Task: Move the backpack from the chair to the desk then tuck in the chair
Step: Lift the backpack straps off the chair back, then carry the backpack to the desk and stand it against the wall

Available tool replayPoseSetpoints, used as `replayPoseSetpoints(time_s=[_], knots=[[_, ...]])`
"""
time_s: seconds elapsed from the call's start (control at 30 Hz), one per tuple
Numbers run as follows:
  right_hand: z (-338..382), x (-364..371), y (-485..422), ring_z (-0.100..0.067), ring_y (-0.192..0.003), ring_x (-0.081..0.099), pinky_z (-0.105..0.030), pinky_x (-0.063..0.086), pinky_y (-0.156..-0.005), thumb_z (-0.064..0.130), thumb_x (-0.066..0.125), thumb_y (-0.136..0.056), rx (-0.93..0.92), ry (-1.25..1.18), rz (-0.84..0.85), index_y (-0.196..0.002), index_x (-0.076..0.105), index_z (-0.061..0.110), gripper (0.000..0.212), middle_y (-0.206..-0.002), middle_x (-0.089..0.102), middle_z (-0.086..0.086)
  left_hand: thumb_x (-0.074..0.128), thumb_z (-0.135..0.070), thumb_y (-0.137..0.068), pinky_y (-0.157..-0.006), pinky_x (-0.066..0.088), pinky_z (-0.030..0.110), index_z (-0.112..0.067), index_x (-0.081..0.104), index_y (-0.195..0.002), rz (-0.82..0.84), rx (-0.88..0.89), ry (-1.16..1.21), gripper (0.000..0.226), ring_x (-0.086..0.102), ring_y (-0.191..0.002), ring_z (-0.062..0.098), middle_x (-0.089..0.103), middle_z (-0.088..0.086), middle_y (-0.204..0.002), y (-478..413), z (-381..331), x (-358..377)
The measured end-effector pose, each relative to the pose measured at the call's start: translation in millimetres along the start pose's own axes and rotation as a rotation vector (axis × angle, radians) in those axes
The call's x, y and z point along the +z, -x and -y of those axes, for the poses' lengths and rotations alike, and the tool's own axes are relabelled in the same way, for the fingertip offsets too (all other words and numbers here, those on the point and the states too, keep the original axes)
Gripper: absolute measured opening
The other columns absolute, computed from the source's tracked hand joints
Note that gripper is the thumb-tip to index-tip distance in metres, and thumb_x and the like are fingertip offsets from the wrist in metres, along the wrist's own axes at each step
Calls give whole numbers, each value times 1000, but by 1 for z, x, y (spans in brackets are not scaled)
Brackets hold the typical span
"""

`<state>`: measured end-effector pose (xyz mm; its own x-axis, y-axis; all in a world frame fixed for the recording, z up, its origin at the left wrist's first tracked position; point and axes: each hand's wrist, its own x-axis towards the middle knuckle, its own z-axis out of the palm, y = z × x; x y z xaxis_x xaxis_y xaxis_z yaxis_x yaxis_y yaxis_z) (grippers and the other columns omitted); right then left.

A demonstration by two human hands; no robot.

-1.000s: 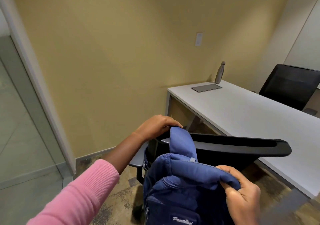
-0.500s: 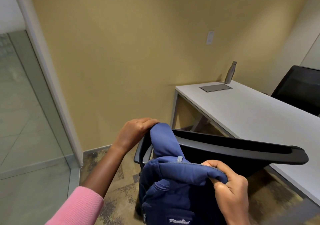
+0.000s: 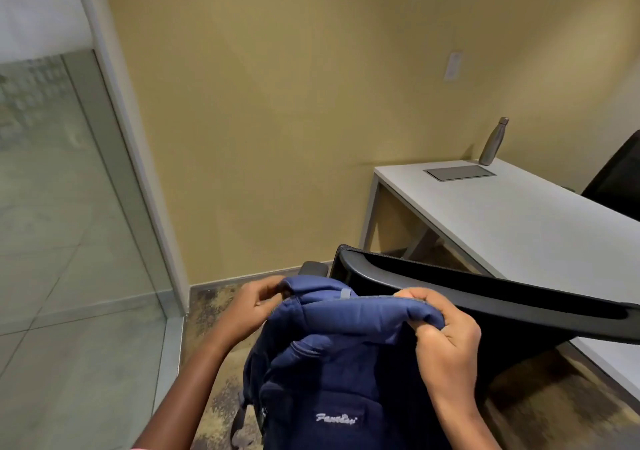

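- Backpack (image 3: 332,380), navy blue with white stitched lettering on its front pocket, sits just in front of the chair (image 3: 485,297) backrest, its top fold level with the backrest's upper edge.
- Left hand (image 3: 249,311) is closed around the left end of the backpack's top fold, fingers curled over the fabric.
- Right hand (image 3: 446,342) pinches the right end of the same fold, thumb on top, knuckles close to the backrest.
- Desk (image 3: 519,221), white-topped, stands beyond the chair against the yellow wall.
- Metal bottle (image 3: 493,142) stands upright at the desk's far corner, just beside a grey panel (image 3: 460,173) lying flat in the desktop.
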<state>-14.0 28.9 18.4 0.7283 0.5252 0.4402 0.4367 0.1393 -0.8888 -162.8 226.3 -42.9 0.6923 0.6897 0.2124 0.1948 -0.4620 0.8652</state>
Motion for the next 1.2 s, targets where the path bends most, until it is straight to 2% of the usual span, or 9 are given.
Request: replayPoseSetpoints(time_s=[0.1,0.2,0.33,0.43,0.5,0.67,1.0,1.13,1.2], knots=[[11,14,-9,-6,-59,59,-13,45,-55,3,38,-53,11,-23,-17,-59,64,24,34,-67,68,11,41,-45,-92,-92,43,12,-35,56,-103,-179,-14,329,21,57,-103,-8,63,-20,-107,19,-1,8],[23,27,-18,-2,-60,58,-11,45,-56,4,39,-53,27,-66,-26,-58,62,25,32,-62,67,16,46,-80,-65,-95,32,1,-34,33,-127,-211,89,200,78,39,-118,-19,42,-18,-131,42,1,12],[36,45,-24,-5,-61,59,-17,48,-56,5,38,-53,36,-129,-15,-59,63,20,29,-58,65,13,78,-48,-50,-96,38,15,-48,23,-128,-229,-4,155,95,44,-118,-8,44,-17,-130,59,15,11],[41,59,-24,-8,-60,59,-20,48,-55,4,39,-53,52,-170,14,-58,62,19,28,-55,63,10,84,-12,-61,-86,45,24,-37,44,-113,-418,-127,252,71,58,-105,10,59,-8,-110,54,22,7],[41,65,-25,-5,-58,58,-18,47,-53,-2,41,-58,62,-184,41,-57,62,21,31,-54,63,13,73,1,-72,-76,50,22,-26,54,-103,-518,-143,273,46,61,-96,25,64,-2,-95,47,21,2],[32,71,-39,1,-56,59,-14,48,-51,-16,41,-63,93,-179,52,-58,63,25,47,-54,65,19,59,-7,-86,-76,48,39,-11,64,-104,-692,-179,188,20,59,-86,23,65,3,-89,27,12,-1],[29,74,-64,2,-54,52,-12,42,-51,-11,51,-70,32,-126,165,-64,61,22,35,-63,61,6,55,-7,-84,-57,27,28,-6,62,-78,-917,-128,-17,9,47,-66,22,60,13,-71,-31,-30,-34],[28,79,-52,4,-76,59,-7,46,-67,1,67,-74,-30,-153,222,-91,60,21,27,-87,65,8,54,-4,-82,-60,38,37,-5,60,-75,-952,-59,-71,10,52,-68,31,61,22,-73,-47,-49,-61],[19,84,-37,4,-98,56,-11,44,-84,18,71,-74,-25,-140,246,-111,53,24,42,-107,62,10,52,-2,-82,-55,28,31,-4,60,-74,-995,-26,-93,11,48,-65,27,57,19,-68,-54,-58,-77]])
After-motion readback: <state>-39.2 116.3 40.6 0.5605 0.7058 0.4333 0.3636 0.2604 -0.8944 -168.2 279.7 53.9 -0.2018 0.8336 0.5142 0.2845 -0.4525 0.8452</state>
